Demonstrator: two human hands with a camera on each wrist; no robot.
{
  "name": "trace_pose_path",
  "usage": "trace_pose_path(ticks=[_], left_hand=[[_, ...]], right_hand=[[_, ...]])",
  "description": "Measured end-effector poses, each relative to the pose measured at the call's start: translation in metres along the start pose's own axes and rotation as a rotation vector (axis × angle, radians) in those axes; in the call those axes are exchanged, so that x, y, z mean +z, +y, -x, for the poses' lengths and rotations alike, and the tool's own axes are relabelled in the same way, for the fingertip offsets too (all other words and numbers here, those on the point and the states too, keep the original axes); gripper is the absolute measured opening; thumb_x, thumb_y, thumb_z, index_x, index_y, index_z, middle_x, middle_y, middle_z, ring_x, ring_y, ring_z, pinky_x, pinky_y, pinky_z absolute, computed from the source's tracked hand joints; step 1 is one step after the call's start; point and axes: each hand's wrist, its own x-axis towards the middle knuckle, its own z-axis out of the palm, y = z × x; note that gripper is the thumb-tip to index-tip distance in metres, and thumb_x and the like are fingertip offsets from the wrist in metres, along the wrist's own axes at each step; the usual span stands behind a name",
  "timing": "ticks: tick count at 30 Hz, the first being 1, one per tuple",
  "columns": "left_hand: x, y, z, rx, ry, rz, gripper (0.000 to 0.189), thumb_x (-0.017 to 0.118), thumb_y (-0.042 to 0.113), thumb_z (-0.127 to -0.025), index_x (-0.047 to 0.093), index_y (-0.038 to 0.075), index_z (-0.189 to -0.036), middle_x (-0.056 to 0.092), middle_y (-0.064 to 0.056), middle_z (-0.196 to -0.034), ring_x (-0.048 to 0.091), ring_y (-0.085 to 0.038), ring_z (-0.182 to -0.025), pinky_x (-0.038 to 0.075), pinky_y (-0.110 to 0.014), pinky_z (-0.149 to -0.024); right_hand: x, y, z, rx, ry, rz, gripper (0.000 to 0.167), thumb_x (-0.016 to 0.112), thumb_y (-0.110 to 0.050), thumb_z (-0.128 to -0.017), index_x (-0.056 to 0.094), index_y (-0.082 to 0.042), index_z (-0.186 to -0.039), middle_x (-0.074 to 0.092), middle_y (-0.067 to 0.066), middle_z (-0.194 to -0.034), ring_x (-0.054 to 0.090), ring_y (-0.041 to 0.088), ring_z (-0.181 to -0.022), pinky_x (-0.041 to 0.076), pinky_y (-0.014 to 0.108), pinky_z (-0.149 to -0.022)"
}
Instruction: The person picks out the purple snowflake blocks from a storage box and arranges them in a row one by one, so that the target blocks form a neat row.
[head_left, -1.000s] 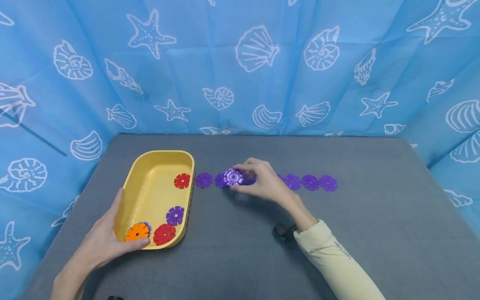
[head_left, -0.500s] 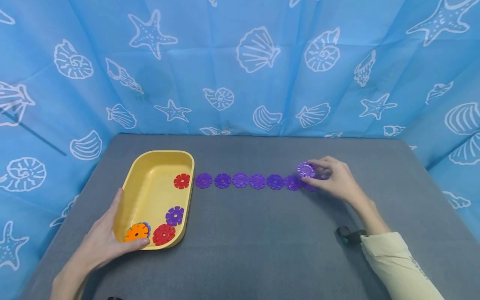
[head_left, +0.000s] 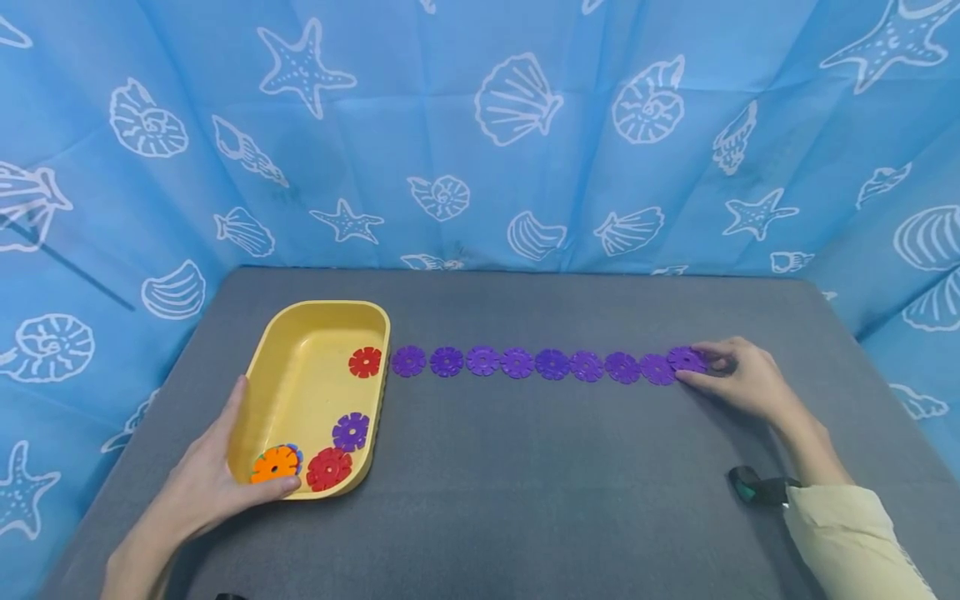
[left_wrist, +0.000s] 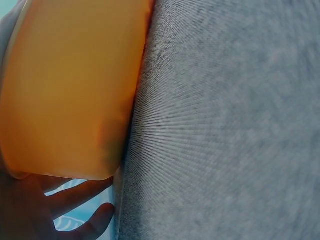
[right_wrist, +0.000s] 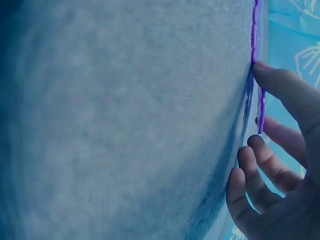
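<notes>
My right hand pinches a purple snowflake disc between thumb and fingers at the right end of a row of several purple discs. The pinched disc overlaps the last disc of the row in the head view. Seen edge-on in the right wrist view, the same disc is tilted close over the table. My left hand grips the near left corner of a yellow tray, thumb across the rim and fingers along the outer side. The left wrist view shows the tray's wall and fingers beneath it.
Inside the tray lie red discs, a purple disc and an orange disc over a blue one. The grey table ends at a blue seashell-print curtain behind and at the sides.
My right hand has carried the purple disc rightward along the row and lowered it at the right end. The left hand and the tray have stayed put.
</notes>
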Motion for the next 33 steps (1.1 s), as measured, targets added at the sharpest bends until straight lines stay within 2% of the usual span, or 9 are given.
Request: trace_pose_path(ticks=[7,15,19,23,26,33], left_hand=[[0.001,0.001,0.0,0.014,0.009,0.001,0.14,0.084,0.059,-0.074,-0.017,0.019,-0.163,0.015,-0.034,-0.167,0.037,-0.055,-0.136,0.039,-0.079,-0.1],[0.001,0.0,0.0,0.011,0.014,0.001,0.14,0.084,0.059,-0.074,-0.017,0.019,-0.163,0.017,-0.034,-0.166,0.038,-0.054,-0.134,0.04,-0.079,-0.099],[0.001,0.0,0.0,0.012,0.011,0.011,0.139,0.083,0.059,-0.074,-0.016,0.02,-0.163,0.018,-0.033,-0.166,0.039,-0.052,-0.133,0.042,-0.077,-0.099],[0.0,0.0,0.0,0.009,0.009,0.017,0.139,0.083,0.059,-0.074,-0.017,0.02,-0.163,0.018,-0.033,-0.166,0.039,-0.051,-0.132,0.042,-0.077,-0.099],[0.0,0.001,-0.001,0.003,0.005,0.02,0.139,0.083,0.059,-0.074,-0.017,0.02,-0.163,0.018,-0.033,-0.166,0.039,-0.051,-0.132,0.042,-0.077,-0.099],[0.001,0.0,-0.002,-0.005,-0.003,0.026,0.139,0.083,0.06,-0.074,-0.016,0.02,-0.163,0.019,-0.032,-0.165,0.039,-0.05,-0.132,0.044,-0.076,-0.099]], right_hand=[[-0.006,0.007,0.004,0.044,-0.122,-0.034,0.06,0.081,-0.033,-0.087,0.066,0.009,-0.127,0.067,0.036,-0.122,0.067,0.053,-0.105,0.05,0.066,-0.089],[-0.013,0.005,0.002,0.068,-0.205,-0.026,0.067,0.083,-0.036,-0.086,0.063,0.008,-0.132,0.062,0.038,-0.128,0.065,0.054,-0.111,0.051,0.067,-0.091],[-0.016,-0.002,0.002,0.052,-0.171,-0.004,0.071,0.085,-0.036,-0.083,0.062,0.007,-0.134,0.064,0.036,-0.129,0.065,0.055,-0.109,0.05,0.069,-0.088],[-0.018,-0.023,0.001,0.05,-0.079,-0.027,0.068,0.084,-0.037,-0.084,0.063,0.002,-0.135,0.062,0.034,-0.129,0.062,0.057,-0.112,0.05,0.071,-0.086],[-0.018,-0.049,-0.005,0.039,-0.027,-0.1,0.066,0.082,-0.038,-0.087,0.062,-0.001,-0.137,0.06,0.032,-0.133,0.061,0.055,-0.116,0.05,0.07,-0.089],[-0.013,-0.108,-0.026,-0.071,-0.011,-0.269,0.061,0.083,-0.028,-0.087,0.062,-0.004,-0.139,0.063,0.024,-0.138,0.061,0.043,-0.123,0.051,0.06,-0.103]])
